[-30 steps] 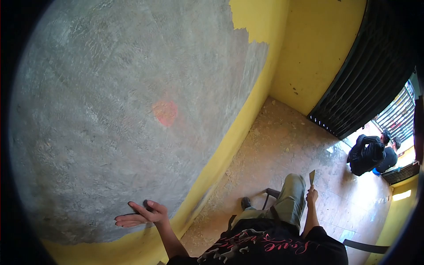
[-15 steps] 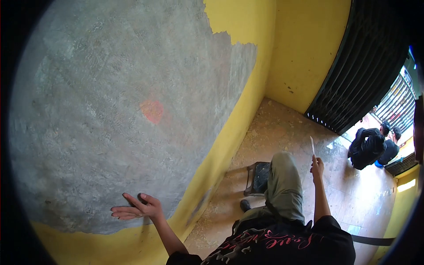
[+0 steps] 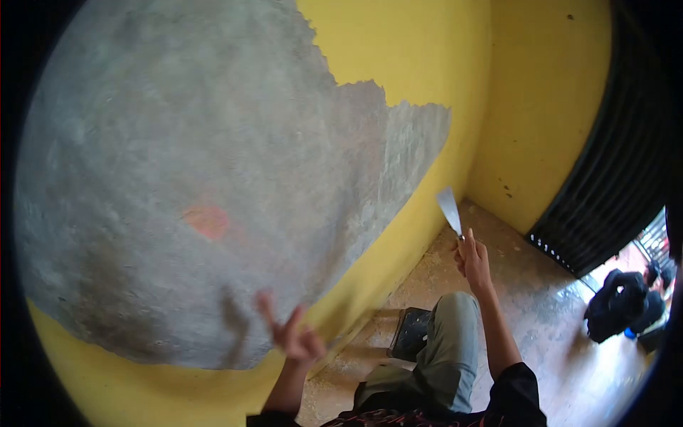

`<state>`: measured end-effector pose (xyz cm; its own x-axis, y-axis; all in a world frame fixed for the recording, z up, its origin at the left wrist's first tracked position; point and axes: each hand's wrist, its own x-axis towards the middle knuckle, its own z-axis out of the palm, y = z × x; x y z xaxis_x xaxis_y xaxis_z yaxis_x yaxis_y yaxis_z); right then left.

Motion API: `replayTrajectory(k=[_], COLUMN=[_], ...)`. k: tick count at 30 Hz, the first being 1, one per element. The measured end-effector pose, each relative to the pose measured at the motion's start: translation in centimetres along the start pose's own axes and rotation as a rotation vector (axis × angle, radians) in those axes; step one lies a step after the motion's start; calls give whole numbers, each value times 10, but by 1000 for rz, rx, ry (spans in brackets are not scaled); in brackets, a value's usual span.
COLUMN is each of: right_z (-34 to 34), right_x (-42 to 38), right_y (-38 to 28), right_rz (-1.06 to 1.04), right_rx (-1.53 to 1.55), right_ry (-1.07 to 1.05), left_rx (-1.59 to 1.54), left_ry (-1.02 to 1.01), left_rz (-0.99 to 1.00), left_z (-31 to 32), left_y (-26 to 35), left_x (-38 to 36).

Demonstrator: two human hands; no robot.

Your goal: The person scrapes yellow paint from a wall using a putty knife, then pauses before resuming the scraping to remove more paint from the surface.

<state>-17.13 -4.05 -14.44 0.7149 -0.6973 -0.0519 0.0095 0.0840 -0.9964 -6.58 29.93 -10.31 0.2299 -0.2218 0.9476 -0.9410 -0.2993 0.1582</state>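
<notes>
My right hand [image 3: 472,260] grips a putty knife [image 3: 449,208] by its handle, index finger laid along it. Its broad metal blade points up toward the lower yellow band of the wall. In front of the grey bare patch of wall [image 3: 171,135], near its lower edge, my left hand [image 3: 293,334] is raised and blurred by motion. Its fingers are apart with nothing held, and its shadow falls on the patch. A faint orange-pink spot [image 3: 207,222] marks the grey surface. Yellow paint [image 3: 398,50] borders the patch with a ragged upper edge.
A dark low stool [image 3: 410,334] stands beside my bent knee. Paint crumbs lie on the tiled floor [image 3: 526,306] along the wall. At the right are a black folding gate [image 3: 605,164] and two crouching people in dark clothes [image 3: 615,306].
My right hand has brought the putty knife up and left toward the wall. My left hand has shifted right, its fingers now partly curled. The view has turned, showing more of the upper yellow edge.
</notes>
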Motion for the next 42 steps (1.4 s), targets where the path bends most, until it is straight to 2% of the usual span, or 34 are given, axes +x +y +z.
replayTrajectory(k=[1, 2, 3, 4, 5, 6, 8, 9, 11, 12, 13, 15, 17, 19, 21, 23, 24, 26, 27, 29, 30, 31, 33, 35, 37, 38, 39, 41, 42], right_z=[7, 13, 19, 23, 27, 32, 37, 43, 53, 57, 60, 68, 77, 91, 108, 129, 138, 156, 164, 180, 184, 185, 184, 191, 199, 197, 194, 191, 202], right_x=[6, 3, 11, 14, 9, 9, -13, -22, -39, -40, -42, -50, -51, -57, -53, -51, -50, -40, -44, -52, -53, -49, -37, -39, -41, -42, -38, -27, -31], right_y=[-7, -9, -29, -52, -69, -80, -96, -103, -120, -120, -131, -162, -192, -207, -210, -224, -234, -265, -262, -249, -247, -250, -258, -243, -235, -241, -245, -261, -250], right_rz=[33, 91, 26, -26, 19, 78, 208, 248, 316, 350, 382, 428, 462, 356, 373, -9, 7, 126, 141, 89, 123, 135, 390, 355, -26, 2, 6, 444, 274], right_rx=[82, 99, 120, 142, 171, 213, 225, 209, 271, 294, 323, 304, 272, 132, 75, -147, -150, -72, -76, -15, -53, -56, 166, 214, -98, -29, -38, 209, 64], right_ry=[-95, -123, -164, -196, -198, -266, -405, -466, -548, -603, -655, -653, -627, -608, -595, -374, -365, -276, -265, -228, -226, -220, -245, -250, -184, -221, -218, -298, -217], left_rx=[-91, -246, -326, -471, -616, -602, -832, -816, -873, -852, -840, -639, -617, -370, -259, -168, -172, -176, -182, -360, -368, -432, -550, -569, -597, -602, -586, -402, -401], left_ry=[-275, -427, -589, -639, -690, -722, -692, -691, -708, -562, -546, -574, -527, -595, -607, -687, -704, -456, -472, -637, -650, -582, -418, -398, -348, -394, -357, -482, -483], left_rz=[-77, -239, -364, -577, -793, -802, -1074, -1118, -1435, -1422, -1444, -1440, -1474, -1409, -1393, -1334, -1342, -1136, -1146, -1392, -1393, -1548, -1862, -1899, -1798, -1755, -1761, -1904, -1913], left_z=[26, 63, 92, 112, 124, 138, 138, 135, 131, 135, 131, 116, 112, 101, 96, 88, 86, 89, 82, 66, 67, 64, 60, 61, 64, 60, 59, 57, 61], left_y=[6, 7, 17, 28, 38, 44, 73, 77, 82, 86, 88, 91, 93, 87, 83, 66, 62, 52, 49, 41, 40, 44, 54, 50, 41, 38, 41, 44, 44], left_x=[12, 18, 43, 63, 84, 107, 129, 140, 157, 163, 171, 193, 215, 232, 258, 260, 255, 250, 251, 254, 256, 258, 260, 248, 233, 239, 243, 267, 264])
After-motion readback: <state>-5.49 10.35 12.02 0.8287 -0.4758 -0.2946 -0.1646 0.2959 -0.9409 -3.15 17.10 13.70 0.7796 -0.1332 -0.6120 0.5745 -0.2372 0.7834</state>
